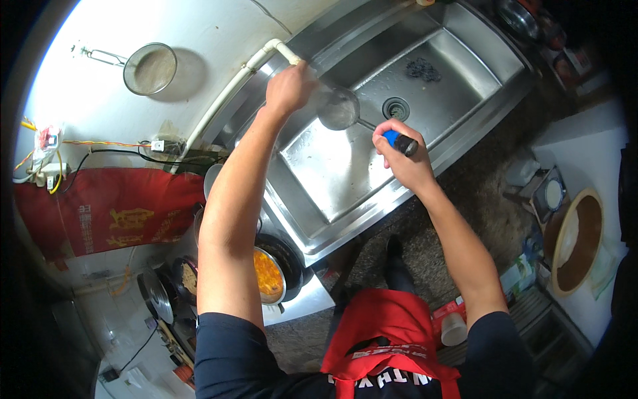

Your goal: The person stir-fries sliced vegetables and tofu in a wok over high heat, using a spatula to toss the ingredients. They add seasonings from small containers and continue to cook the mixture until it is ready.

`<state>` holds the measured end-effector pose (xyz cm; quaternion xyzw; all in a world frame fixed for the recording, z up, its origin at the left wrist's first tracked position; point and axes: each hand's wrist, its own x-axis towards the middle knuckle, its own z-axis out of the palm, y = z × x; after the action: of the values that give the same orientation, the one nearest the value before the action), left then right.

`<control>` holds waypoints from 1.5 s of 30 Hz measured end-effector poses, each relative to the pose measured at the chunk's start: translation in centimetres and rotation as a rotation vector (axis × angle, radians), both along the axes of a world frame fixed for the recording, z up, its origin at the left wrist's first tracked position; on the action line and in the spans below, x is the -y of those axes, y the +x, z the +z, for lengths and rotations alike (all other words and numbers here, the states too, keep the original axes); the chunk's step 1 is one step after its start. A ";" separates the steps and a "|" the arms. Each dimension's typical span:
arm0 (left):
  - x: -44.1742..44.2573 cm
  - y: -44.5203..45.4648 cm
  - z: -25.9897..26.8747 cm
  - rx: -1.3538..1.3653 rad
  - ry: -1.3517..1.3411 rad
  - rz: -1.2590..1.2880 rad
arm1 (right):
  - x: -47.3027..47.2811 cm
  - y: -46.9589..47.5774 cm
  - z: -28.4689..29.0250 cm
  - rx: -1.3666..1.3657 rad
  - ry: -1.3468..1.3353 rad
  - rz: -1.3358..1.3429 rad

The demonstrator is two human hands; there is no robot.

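Observation:
My right hand (402, 149) grips the blue and black handle (398, 142) of a metal ladle. Its round bowl (339, 108) hangs over the left part of the stainless steel sink (339, 164); whether the bowl is solid or perforated is hard to make out. At the end of the cream plastic water pipe (254, 62), beside the sink's back rim, is my left hand (290, 89). Its fingers are bent and blurred, and I cannot tell what they hold. The drain strainer (396, 108) and a dark scouring pad (423, 70) are on the sink floor.
A fine-mesh strainer (150, 70) hangs on the wall. Left of the sink, a pot of orange-yellow food (268, 277) stands by a black pan (286, 259). Wires (109, 144) run along the wall above a red cloth (134, 209). At right stands a brown tub (578, 249).

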<state>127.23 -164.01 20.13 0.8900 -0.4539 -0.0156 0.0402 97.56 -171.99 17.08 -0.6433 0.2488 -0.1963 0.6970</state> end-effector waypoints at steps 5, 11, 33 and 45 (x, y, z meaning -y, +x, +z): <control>0.0 0.5 0.8 0.012 0.072 -0.055 | -1.6 -2.0 0.6 -0.031 -0.003 0.026; -5.1 -6.0 3.7 -0.033 -0.397 -0.113 | -5.4 -3.8 3.7 -0.058 0.000 0.066; -100.0 -61.2 -22.1 -1.086 -0.779 1.692 | -56.4 0.2 12.6 -0.013 -0.106 0.409; -131.9 -75.8 -26.9 -2.012 -2.510 1.129 | -97.8 11.9 3.5 -0.138 -0.055 0.786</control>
<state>51.41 -32.10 -6.82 0.0083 -0.3647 0.1742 -0.9147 109.48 -74.18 20.58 -0.7196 0.0245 0.1221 0.6831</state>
